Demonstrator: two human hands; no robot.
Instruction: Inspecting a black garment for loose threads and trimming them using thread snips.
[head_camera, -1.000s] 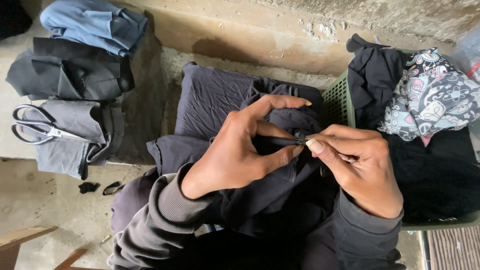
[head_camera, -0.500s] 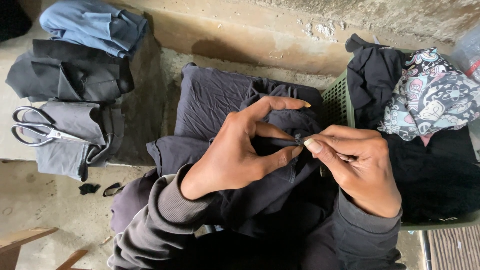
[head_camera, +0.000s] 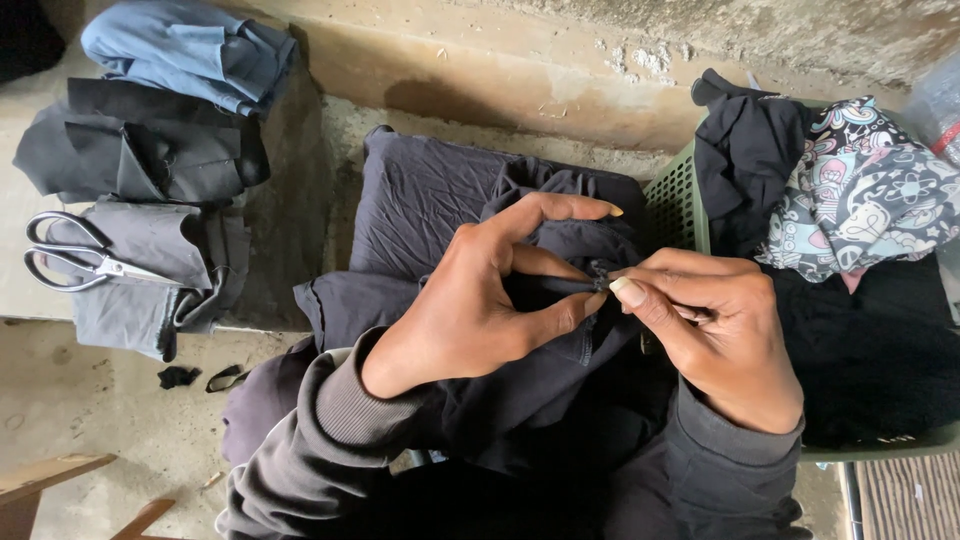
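Observation:
A dark navy garment (head_camera: 430, 200) lies across my lap and out over the concrete step. My left hand (head_camera: 490, 300) pinches a fold of its fabric between thumb and fingers, index finger arched above. My right hand (head_camera: 720, 330) meets it from the right, thumb and forefinger closed on a small dark fastener (head_camera: 601, 279) on the same fold. Both hands touch at that spot. What kind of fastener it is stays too small to tell.
Scissors (head_camera: 85, 262) rest on a folded grey cloth (head_camera: 150, 290) at the left, with black (head_camera: 140, 150) and blue (head_camera: 190, 50) folded garments behind. A green basket (head_camera: 680, 205) at the right holds dark and patterned clothes (head_camera: 860, 190). Small black scraps (head_camera: 180, 377) lie on the floor.
Both hands stay pinched on the same spot; the fingers have shifted only slightly.

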